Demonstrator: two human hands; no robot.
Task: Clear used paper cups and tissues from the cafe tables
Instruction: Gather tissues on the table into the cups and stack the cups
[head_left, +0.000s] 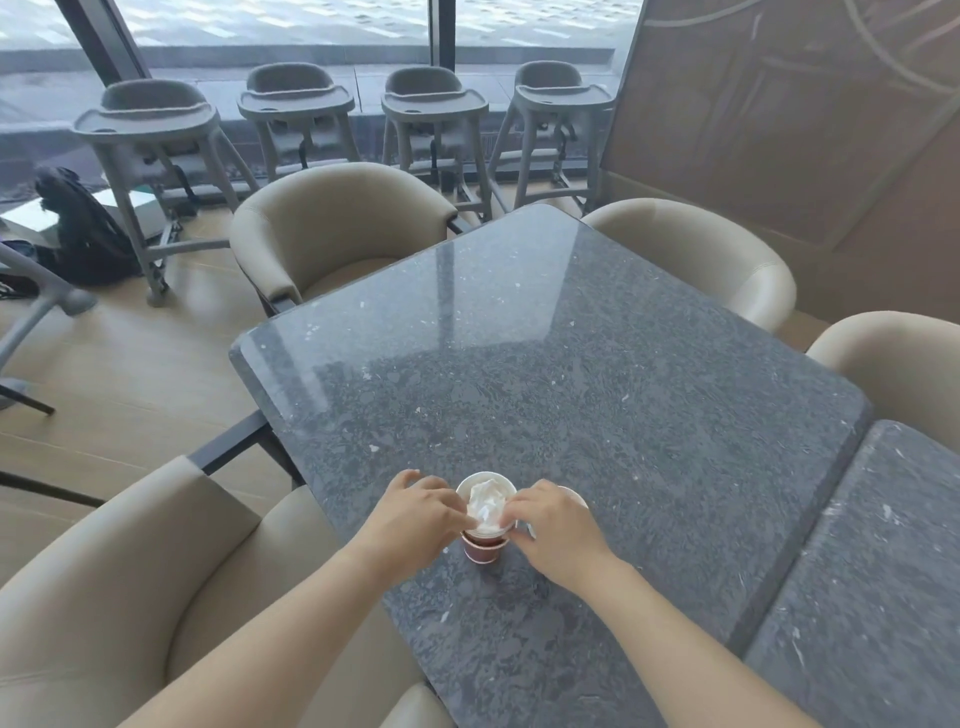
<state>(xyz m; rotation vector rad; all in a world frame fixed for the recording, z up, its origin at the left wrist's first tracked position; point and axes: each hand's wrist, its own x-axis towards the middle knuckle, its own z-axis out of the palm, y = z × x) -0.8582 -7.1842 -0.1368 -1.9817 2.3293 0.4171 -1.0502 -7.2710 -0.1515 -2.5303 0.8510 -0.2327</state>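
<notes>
Judging by how things lie, the clearing of this bench (571, 364) is taken to be nearly finished. Two paper cups (483, 552) are nested close to its near-left edge, a white one set in a reddish one, and a crumpled white tissue (485, 501) is stuffed into the upper cup. The stack is held by the left hand (421, 512), whose fingers are curled against its left side. The fingers of the right hand (550, 525) are bent over the right rim; whether tissue or rim is pinched cannot be told. A further cup rim (574, 496) is half hidden behind that hand. Carrying the lot away is left to be done. The dark speckled stone top is glossy, and a second bench (883, 571) is butted against it at the right. Beige armchairs (337, 223) are drawn up around, and grey high chairs (150, 119) are lined along the far window.
</notes>
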